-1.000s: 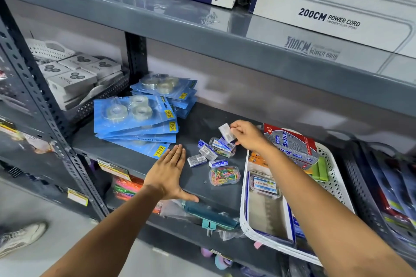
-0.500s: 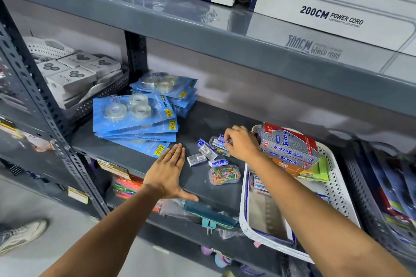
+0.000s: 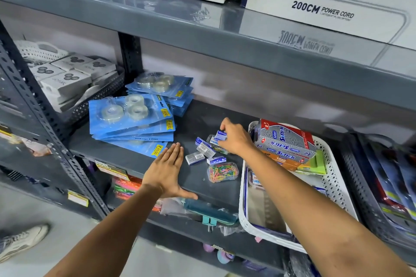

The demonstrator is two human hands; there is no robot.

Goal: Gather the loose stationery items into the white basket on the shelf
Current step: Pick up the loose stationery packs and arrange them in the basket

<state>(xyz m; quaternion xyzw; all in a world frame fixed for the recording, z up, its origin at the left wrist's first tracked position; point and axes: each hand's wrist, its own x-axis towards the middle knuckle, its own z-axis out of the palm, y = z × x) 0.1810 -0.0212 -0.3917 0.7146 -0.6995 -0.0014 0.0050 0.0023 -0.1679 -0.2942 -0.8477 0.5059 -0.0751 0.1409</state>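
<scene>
On the shelf (image 3: 198, 119), right hand (image 3: 235, 138) pinching a small staple box (image 3: 220, 135); left hand (image 3: 167, 167) flat, open.

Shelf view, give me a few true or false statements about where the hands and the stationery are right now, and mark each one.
1. The right hand is closed on a small blue box above the loose pile. True.
2. The left hand is gripping a tape pack. False: it lies flat and open on the shelf, beside the blue tape packs.
3. The clear case of coloured paper clips is already in the white basket. False: it sits on the shelf, left of the basket.
4. A red and silver Softek box lies in the basket. True.
5. The tape packs are stacked inside the basket. False: they lie on the shelf.
</scene>
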